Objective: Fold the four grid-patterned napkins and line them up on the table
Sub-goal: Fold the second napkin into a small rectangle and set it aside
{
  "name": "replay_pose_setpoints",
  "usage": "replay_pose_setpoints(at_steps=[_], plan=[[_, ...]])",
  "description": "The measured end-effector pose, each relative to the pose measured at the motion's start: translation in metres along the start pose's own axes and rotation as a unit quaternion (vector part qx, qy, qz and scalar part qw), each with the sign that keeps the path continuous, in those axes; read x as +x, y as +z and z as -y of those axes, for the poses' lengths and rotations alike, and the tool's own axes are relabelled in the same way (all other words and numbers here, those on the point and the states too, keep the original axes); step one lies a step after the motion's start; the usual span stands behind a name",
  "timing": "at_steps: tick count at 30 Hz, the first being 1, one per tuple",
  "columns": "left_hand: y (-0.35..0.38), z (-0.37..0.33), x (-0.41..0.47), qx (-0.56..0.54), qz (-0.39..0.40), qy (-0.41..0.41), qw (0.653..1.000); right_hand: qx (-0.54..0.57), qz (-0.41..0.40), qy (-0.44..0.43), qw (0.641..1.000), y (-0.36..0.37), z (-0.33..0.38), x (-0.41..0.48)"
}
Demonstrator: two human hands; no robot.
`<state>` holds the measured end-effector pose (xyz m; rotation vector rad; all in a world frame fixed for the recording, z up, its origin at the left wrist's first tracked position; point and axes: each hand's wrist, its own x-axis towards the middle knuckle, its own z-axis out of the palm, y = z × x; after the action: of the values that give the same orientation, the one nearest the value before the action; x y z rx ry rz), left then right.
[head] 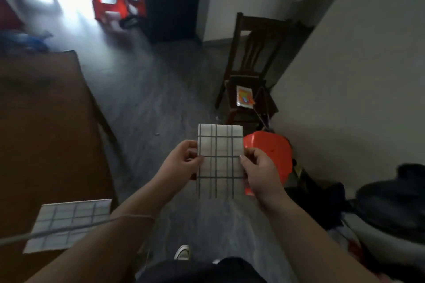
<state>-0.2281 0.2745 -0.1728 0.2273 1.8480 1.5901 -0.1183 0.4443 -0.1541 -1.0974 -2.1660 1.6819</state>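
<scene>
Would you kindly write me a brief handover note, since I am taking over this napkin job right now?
Left hand pinches the left edge of a folded white napkin with dark grid lines; right hand pinches its right edge, in the air beside the brown wooden table.
A second grid-patterned napkin lies on the table's near corner.
Done: one napkin down, one folded in hand.
Left: set the held one beside it; two more napkins are not in view.

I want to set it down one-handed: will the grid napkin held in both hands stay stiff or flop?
Likely light: the held napkin is carried by edge pinches of the left hand and right hand alone. Its upper part stands flat above the grip without drooping, so it may hold shape briefly; yet thin sheet material would probably sag from one hand.
</scene>
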Motion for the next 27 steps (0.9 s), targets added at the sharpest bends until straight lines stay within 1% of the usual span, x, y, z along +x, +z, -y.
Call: replay_pose_setpoints(at_steps=[3,6,9,11,14,18,23,27], plan=[[-0.029,-0.001,0.022,-0.038,-0.083,-0.019,0.996,-0.009,0.079,-0.027,0.996,0.039,0.017,0.055],[-0.055,0.004,0.037,-0.066,-0.164,-0.036,0.984,-0.016,0.163,-0.051,0.985,0.079,0.031,0.103],[-0.074,0.004,0.046,-0.090,-0.234,-0.045,0.967,-0.026,0.256,-0.078,0.963,0.114,0.043,0.145],[-0.080,0.001,0.051,-0.106,-0.287,-0.049,0.951,-0.036,0.326,-0.090,0.940,0.133,0.054,0.168],[-0.082,-0.004,0.058,-0.132,-0.366,-0.066,0.919,-0.079,0.420,-0.101,0.898,0.154,0.077,0.192],[-0.083,-0.008,0.064,-0.143,-0.472,-0.089,0.865,-0.131,0.507,-0.115,0.844,0.186,0.102,0.214],[-0.101,-0.002,0.062,-0.179,-0.560,-0.121,0.800,-0.197,0.566,-0.127,0.791,0.250,0.120,0.221],[-0.129,0.026,0.063,-0.182,-0.609,-0.154,0.757,-0.272,0.593,-0.149,0.743,0.316,0.115,0.217]])
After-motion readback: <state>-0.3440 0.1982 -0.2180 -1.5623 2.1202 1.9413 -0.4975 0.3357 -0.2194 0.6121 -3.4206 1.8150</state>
